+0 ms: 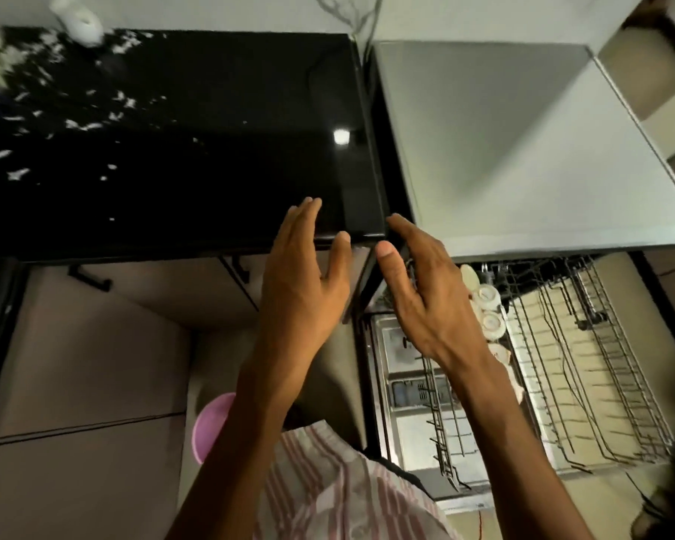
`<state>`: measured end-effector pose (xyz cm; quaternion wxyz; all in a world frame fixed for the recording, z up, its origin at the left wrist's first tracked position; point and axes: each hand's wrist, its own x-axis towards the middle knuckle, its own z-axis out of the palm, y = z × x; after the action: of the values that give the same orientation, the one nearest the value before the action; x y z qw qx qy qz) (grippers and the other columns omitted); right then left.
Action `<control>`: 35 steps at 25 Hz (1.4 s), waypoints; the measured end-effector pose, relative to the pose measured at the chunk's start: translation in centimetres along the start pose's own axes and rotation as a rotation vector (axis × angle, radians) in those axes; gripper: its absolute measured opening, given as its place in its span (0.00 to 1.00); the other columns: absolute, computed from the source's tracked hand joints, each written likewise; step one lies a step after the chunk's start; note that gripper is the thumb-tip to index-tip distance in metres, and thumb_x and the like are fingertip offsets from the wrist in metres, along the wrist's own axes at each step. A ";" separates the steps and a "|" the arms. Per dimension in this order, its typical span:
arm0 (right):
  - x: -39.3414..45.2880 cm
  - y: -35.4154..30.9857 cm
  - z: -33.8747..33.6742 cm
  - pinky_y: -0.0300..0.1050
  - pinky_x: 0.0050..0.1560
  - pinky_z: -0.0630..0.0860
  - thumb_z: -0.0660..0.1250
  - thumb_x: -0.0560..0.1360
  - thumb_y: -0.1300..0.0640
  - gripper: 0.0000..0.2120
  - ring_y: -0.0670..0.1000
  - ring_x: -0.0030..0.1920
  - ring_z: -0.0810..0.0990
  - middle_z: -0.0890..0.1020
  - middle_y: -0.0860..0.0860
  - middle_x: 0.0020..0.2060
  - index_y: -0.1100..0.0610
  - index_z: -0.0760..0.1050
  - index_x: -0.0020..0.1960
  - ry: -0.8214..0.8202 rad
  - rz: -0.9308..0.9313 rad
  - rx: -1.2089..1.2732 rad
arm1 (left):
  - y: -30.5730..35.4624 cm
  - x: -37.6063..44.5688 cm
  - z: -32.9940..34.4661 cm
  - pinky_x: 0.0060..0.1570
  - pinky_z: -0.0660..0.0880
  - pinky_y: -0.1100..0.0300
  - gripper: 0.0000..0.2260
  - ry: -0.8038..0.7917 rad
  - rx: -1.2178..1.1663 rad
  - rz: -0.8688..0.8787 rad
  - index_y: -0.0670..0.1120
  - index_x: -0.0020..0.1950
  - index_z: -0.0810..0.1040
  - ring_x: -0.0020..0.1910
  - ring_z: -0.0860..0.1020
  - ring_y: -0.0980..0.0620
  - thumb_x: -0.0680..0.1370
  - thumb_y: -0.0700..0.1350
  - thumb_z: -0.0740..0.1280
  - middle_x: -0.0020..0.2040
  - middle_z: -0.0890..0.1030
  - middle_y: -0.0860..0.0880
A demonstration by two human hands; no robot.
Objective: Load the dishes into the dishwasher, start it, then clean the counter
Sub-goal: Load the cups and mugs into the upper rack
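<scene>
While the rack (585, 364) sits pulled out with cups (488, 309) loaded, both hands hover spread and empty. Left hand (301, 290) and right hand (425, 302) flank the counter (172, 150) corner, probably steadying.

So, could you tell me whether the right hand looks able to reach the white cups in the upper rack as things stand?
Probably yes: the right hand is open, holds nothing, and hovers just beside the white cups in the pulled-out upper rack, with nothing between them.
</scene>
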<state>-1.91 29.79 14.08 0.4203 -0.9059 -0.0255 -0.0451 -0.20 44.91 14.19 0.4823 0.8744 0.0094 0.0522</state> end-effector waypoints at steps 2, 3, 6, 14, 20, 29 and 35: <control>0.9 -1.7 1.1 0.51 0.69 0.69 0.53 0.80 0.39 0.27 0.44 0.72 0.66 0.69 0.47 0.72 0.50 0.64 0.74 -0.013 -0.030 0.002 | -0.2 0.6 -1.9 0.70 0.66 0.48 0.24 0.041 -0.004 -0.017 0.46 0.76 0.63 0.75 0.61 0.51 0.81 0.51 0.60 0.76 0.64 0.48; 1.4 -2.4 1.6 0.51 0.69 0.70 0.53 0.80 0.39 0.27 0.45 0.71 0.66 0.69 0.47 0.72 0.50 0.64 0.74 -0.018 -0.051 0.009 | -0.4 1.0 -2.6 0.69 0.67 0.48 0.24 0.061 -0.005 -0.016 0.46 0.76 0.63 0.75 0.61 0.50 0.81 0.51 0.60 0.76 0.64 0.47; 3.0 -4.4 3.6 0.53 0.68 0.71 0.53 0.80 0.37 0.27 0.45 0.72 0.67 0.68 0.46 0.72 0.50 0.64 0.75 -0.064 -0.113 0.038 | -1.2 1.7 -5.2 0.70 0.66 0.50 0.24 0.120 -0.008 -0.018 0.46 0.75 0.63 0.75 0.62 0.51 0.81 0.51 0.61 0.75 0.65 0.47; 5.9 -8.6 6.8 0.50 0.70 0.69 0.53 0.80 0.38 0.28 0.44 0.72 0.65 0.69 0.47 0.72 0.50 0.63 0.75 -0.144 -0.237 0.061 | -2.9 2.9 -10.0 0.71 0.65 0.50 0.24 0.207 0.009 -0.057 0.47 0.76 0.63 0.75 0.61 0.52 0.81 0.54 0.59 0.75 0.65 0.48; 9.3 -9.6 8.4 0.51 0.70 0.69 0.51 0.80 0.37 0.28 0.45 0.72 0.65 0.68 0.48 0.72 0.51 0.63 0.75 -0.208 -0.334 0.081 | -3.6 4.2 -10.9 0.71 0.66 0.49 0.24 0.265 0.011 -0.132 0.48 0.76 0.62 0.75 0.61 0.52 0.81 0.54 0.59 0.76 0.64 0.48; 17.6 -11.5 9.7 0.44 0.71 0.67 0.54 0.80 0.39 0.27 0.43 0.72 0.65 0.70 0.47 0.71 0.51 0.65 0.74 -0.362 -0.495 0.124 | -3.2 9.3 -12.0 0.69 0.68 0.54 0.23 0.495 0.004 -0.220 0.47 0.75 0.64 0.73 0.65 0.53 0.81 0.51 0.61 0.73 0.68 0.49; 21.3 -11.7 10.4 0.38 0.69 0.63 0.52 0.80 0.39 0.27 0.43 0.71 0.65 0.70 0.47 0.71 0.50 0.64 0.74 -0.468 -0.574 0.114 | -3.1 11.3 -11.5 0.71 0.65 0.50 0.23 0.577 -0.027 -0.294 0.49 0.75 0.63 0.74 0.62 0.56 0.81 0.52 0.61 0.74 0.66 0.52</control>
<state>18.95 45.43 18.49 0.4231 -0.8228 -0.3764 0.0487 9.97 56.99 18.58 0.4738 0.8063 0.2710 0.2280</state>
